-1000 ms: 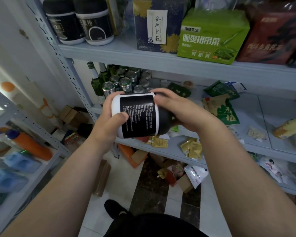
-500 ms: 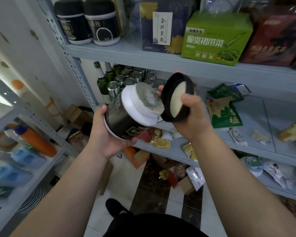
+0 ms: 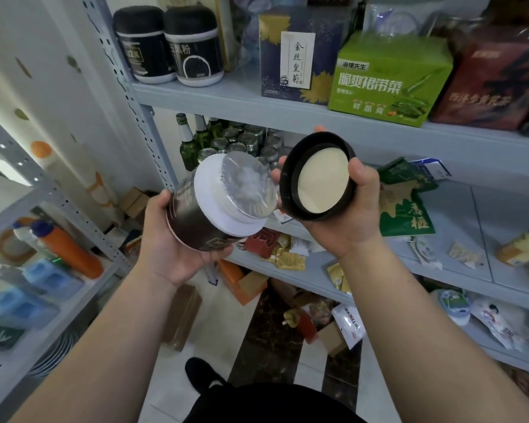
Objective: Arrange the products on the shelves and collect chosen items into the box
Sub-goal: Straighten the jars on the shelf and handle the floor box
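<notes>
My left hand grips a black jar from below, tilted so its white neck and foil-sealed mouth face me. To its right, my right hand holds the jar's black lid, turned so its cream inner liner shows. Lid and jar sit close together in front of the middle shelf. Two matching black jars stand on the top shelf at the left.
The top shelf also carries a dark blue box, a green box and a red box. Green bottles and cans stand behind the jar, green packets to the right. Cardboard boxes litter the floor. Another rack stands left.
One second ago both hands held the closed jar on its side. The right hand has taken the lid off and turned its inside toward me; the left hand tilted the jar's sealed mouth up.
</notes>
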The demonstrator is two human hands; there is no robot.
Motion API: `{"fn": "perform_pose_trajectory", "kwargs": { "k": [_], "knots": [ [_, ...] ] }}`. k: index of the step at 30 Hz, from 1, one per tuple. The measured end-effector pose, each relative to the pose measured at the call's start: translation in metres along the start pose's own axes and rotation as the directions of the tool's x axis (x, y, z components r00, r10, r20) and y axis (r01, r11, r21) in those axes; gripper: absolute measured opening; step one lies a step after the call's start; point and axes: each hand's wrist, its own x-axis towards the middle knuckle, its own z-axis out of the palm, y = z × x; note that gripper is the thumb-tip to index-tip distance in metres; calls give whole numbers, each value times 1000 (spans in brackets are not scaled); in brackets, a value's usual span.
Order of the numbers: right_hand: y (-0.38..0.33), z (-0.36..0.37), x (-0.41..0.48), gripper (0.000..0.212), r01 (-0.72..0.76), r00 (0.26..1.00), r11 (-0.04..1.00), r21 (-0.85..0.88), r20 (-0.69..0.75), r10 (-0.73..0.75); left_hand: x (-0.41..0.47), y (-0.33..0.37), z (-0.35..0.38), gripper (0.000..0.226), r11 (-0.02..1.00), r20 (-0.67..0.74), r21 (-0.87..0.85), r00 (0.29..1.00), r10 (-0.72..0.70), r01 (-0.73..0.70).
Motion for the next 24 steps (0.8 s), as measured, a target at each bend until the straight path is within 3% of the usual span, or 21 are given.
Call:
{"fn": "perform_pose_trajectory", "kwargs": {
  "k": [3,5,8,10,19,24],
  "knots": [
    [-3,7,2,94,35,992,990,-138,-119,-51,-2,10,-2,52,987,12,107,993,119,-119],
    [-9,9,2,103,82,970,959,-271,-200,-140,-4,18,-3,63,967,42,170,981,187,-191],
    [-8,16,0,79,119,933,840,-529,-231,-277,-7,27,6,76,929,100,240,959,266,-283],
    [8,29,-1,72,123,947,739,-662,-145,-287,-9,25,16,75,903,139,282,945,296,-325],
    [32,35,-2,64,177,939,664,-727,-78,-336,-19,23,29,57,889,126,370,963,238,-269],
    [26,33,-6,68,192,950,512,-837,27,-311,-27,21,26,48,906,68,377,981,180,-192]
  ]
}}
